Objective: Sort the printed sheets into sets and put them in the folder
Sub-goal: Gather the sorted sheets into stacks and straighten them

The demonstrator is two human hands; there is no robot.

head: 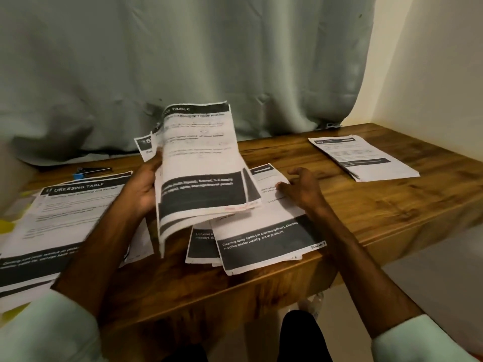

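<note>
Above the table [366,205], my left hand [145,186] pinches a light, floppy bundle of sheets [201,163] by its left edge, likely needing support underneath, while my right hand [303,189] rests spread-fingered on the loose pile [261,231].

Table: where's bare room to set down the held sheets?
Bare table between the centre pile and the right stack, out to the front edge; also a strip by the curtain behind. Crowded: left pile and stapler fill the left side.

left hand [142,185] grips sheets [201,165] (lifted, tilted).
</note>
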